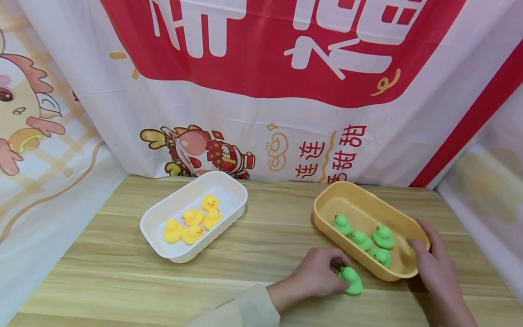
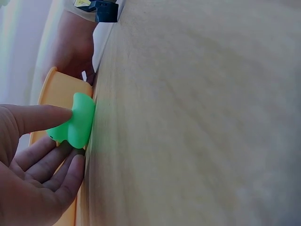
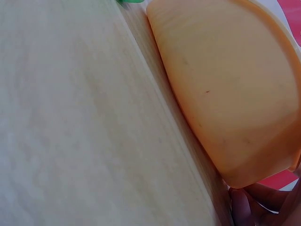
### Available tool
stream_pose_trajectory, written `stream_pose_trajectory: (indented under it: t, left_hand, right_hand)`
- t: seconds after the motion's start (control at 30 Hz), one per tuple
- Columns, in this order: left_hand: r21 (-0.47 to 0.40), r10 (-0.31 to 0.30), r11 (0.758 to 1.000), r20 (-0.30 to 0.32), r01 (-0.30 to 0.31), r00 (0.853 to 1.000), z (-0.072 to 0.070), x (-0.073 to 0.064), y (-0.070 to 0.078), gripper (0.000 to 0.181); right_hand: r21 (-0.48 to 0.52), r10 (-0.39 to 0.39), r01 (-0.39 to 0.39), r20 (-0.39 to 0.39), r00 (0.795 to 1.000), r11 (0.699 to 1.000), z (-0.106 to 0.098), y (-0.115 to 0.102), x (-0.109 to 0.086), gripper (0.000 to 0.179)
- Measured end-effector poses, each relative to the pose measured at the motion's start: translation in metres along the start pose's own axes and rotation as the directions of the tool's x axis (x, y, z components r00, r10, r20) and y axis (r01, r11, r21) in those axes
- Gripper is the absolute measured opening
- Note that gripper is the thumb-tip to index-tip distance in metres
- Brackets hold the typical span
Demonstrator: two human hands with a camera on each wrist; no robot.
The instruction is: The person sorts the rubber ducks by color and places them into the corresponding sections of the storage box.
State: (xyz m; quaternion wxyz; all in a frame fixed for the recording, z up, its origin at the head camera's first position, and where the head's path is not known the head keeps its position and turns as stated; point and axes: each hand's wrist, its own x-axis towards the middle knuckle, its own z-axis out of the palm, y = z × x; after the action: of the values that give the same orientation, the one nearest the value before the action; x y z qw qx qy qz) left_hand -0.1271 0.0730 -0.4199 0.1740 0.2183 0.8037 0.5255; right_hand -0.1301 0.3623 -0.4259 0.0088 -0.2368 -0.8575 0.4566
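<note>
My left hand [image 1: 323, 272] pinches a green rubber duck [image 1: 350, 280] at the tabletop, just in front of a yellow-tan plastic basket [image 1: 335, 227]. In the left wrist view the thumb lies on one side of the green duck [image 2: 82, 121], with the fingers on the other. Several more green ducks [image 1: 383, 237] sit inside the tan basket. At that basket's right end my right hand [image 1: 437, 263] grips the rim, thumb over the edge and fingers along the outside. The right wrist view shows mostly the basket's outer wall [image 3: 230, 94], with the fingertips low at its corner.
A white plastic basket [image 1: 153, 222] with several yellow rubber ducks [image 1: 193, 217] stands on the left of the wooden table [image 1: 261, 236]. Behind the table hangs a red and white printed cloth [image 1: 261, 109], and more cloth lines both sides.
</note>
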Motion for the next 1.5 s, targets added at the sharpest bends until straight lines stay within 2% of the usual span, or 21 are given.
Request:
stream_pose_trajectory:
  t: [0.43,0.77,1.07,1.33,1.5]
  left_hand:
    - [-0.007,-0.033,0.999,0.028,0.033,0.999,-0.002,0.006,0.001,0.031]
    - [-0.015,-0.101,0.995,0.076,0.102,0.992,-0.005,0.012,0.002,0.030]
    - [-0.029,-0.134,0.990,0.078,0.137,0.988,-0.007,0.013,0.005,0.031]
    - [-0.019,-0.154,0.988,0.079,0.156,0.985,-0.008,0.012,0.008,0.031]
    - [-0.026,-0.161,0.986,0.081,0.163,0.984,-0.008,0.012,0.008,0.031]
  right_hand:
    - [-0.004,-0.027,0.027,-0.010,1.000,1.000,0.000,0.001,0.000,0.066]
    - [-0.003,-0.031,0.031,-0.007,0.999,1.000,0.000,0.000,-0.002,0.066]
    - [-0.009,-0.038,0.038,-0.015,0.999,0.999,0.000,0.002,-0.001,0.066]
    - [0.005,-0.012,0.012,-0.015,1.000,1.000,0.000,0.000,0.000,0.066]
    - [-0.002,-0.028,0.028,-0.015,0.999,1.000,0.000,0.001,-0.001,0.066]
